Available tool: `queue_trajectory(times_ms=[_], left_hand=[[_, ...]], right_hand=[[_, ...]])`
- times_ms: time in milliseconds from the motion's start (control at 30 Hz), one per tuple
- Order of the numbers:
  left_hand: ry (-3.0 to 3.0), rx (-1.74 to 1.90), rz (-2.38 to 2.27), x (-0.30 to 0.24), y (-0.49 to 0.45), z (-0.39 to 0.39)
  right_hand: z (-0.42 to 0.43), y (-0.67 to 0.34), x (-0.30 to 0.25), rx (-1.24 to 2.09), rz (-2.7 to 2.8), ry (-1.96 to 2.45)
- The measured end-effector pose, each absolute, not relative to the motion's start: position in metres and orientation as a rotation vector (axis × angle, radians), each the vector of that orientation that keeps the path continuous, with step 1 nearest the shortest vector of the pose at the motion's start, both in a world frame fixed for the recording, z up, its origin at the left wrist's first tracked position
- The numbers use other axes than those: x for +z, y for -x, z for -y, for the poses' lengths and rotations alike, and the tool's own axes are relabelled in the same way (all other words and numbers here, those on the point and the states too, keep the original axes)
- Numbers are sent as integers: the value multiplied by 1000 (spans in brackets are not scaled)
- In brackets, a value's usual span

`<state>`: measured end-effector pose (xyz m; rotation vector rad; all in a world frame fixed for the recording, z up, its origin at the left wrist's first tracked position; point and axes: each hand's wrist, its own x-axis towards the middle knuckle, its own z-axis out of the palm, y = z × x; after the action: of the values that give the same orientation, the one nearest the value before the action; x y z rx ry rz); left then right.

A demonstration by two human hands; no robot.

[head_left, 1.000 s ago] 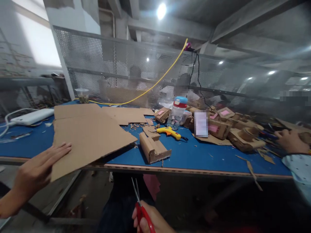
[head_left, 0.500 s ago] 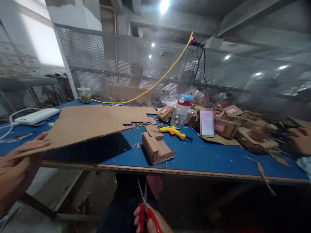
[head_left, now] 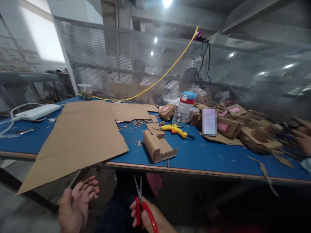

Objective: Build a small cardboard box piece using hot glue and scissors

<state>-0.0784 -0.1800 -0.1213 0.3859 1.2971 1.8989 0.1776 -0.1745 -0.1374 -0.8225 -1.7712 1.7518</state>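
Observation:
In the head view my right hand [head_left: 152,213] grips a pair of red-handled scissors [head_left: 138,191], blades slightly parted and pointing up, below the table's front edge. My left hand [head_left: 79,202] is palm up with its fingers apart, holding nothing. Just above it, a large flat cardboard sheet [head_left: 85,132] lies on the table, one corner jutting out past the front edge. A folded cardboard piece [head_left: 157,147] sits near the table's front edge. Behind it lies a yellow glue gun [head_left: 175,130].
A clear bottle with a blue lid [head_left: 183,110] stands behind the glue gun. Cardboard pieces [head_left: 257,132] pile up at the right, near another person's hand [head_left: 305,137]. A white power bank [head_left: 37,112] and a plastic cup [head_left: 86,92] are at the left. Cardboard scraps litter the blue table [head_left: 201,161].
My left hand has let go of the cardboard sheet and moved right and down. The sheet's raised edge has dropped flat, overhanging the table. My right hand still holds the scissors.

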Motion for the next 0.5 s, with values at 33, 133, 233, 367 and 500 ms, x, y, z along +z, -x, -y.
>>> queue_trajectory(times_ms=[33,133,233,367,500], left_hand=[[-396,1860,-1257,-111,67,175],[-313,1922,-1281,-81,51,159],[-248,1923,-1380,-66,52,153],[-326,1905,-1426,-61,60,156],[-325,1752,-1475,-54,72,156]], right_hand=[[175,-178,-136,1749,1776,830],[177,-180,-133,1716,1780,856],[178,-182,-136,1678,1807,876],[177,-182,-147,1657,1880,867],[178,-180,-147,1708,1865,885]])
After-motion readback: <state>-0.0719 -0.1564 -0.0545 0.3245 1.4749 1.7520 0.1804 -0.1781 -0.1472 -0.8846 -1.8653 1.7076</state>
